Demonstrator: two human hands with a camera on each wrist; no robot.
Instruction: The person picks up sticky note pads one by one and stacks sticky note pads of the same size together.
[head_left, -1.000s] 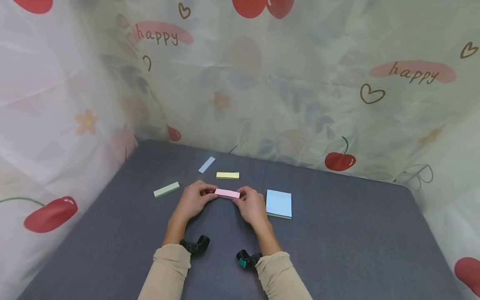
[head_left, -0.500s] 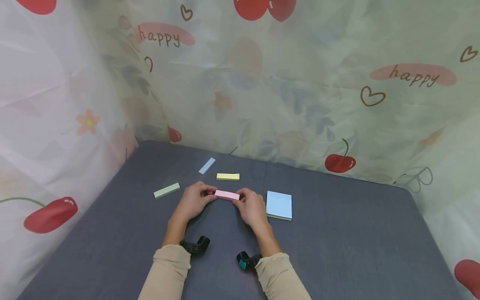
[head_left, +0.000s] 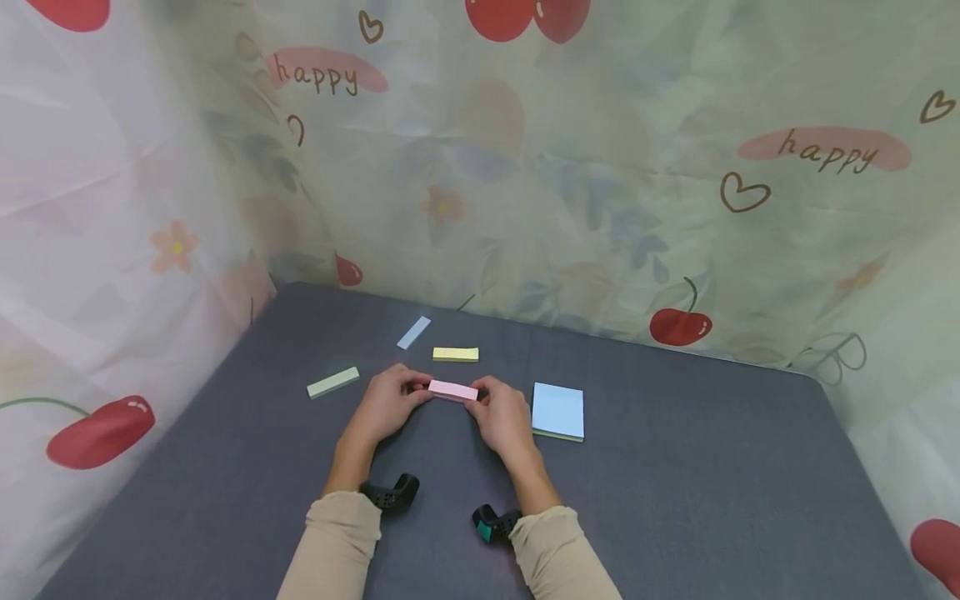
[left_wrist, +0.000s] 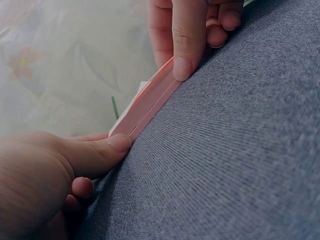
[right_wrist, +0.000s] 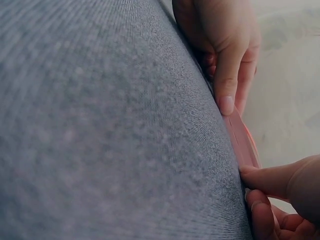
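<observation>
A narrow pink sticky-note pad (head_left: 453, 390) lies crosswise between both hands at the middle of the table. My left hand (head_left: 387, 403) pinches its left end between thumb and fingers. At the opposite end, my right hand (head_left: 503, 415) pinches it the same way. Close up in the left wrist view, the pad's long edge (left_wrist: 150, 105) faces the camera, with a thin line running along its layers. The right wrist view shows the pad (right_wrist: 241, 140) low against the cloth, a thumb pressed at each end. The fingertips behind it are partly hidden.
A yellow strip pad (head_left: 455, 354) lies just beyond the pink one, a pale blue strip (head_left: 414, 332) further back. The pale green strip (head_left: 333, 382) is left of my left hand. Beside my right hand sits a square light-blue note pad (head_left: 558, 411). Printed curtains border the grey table (head_left: 675, 483).
Both hands keep their grip on the pink sticky-note pad, which has shifted very slightly left. The other pads have stayed in place; the head view has tilted a touch.
</observation>
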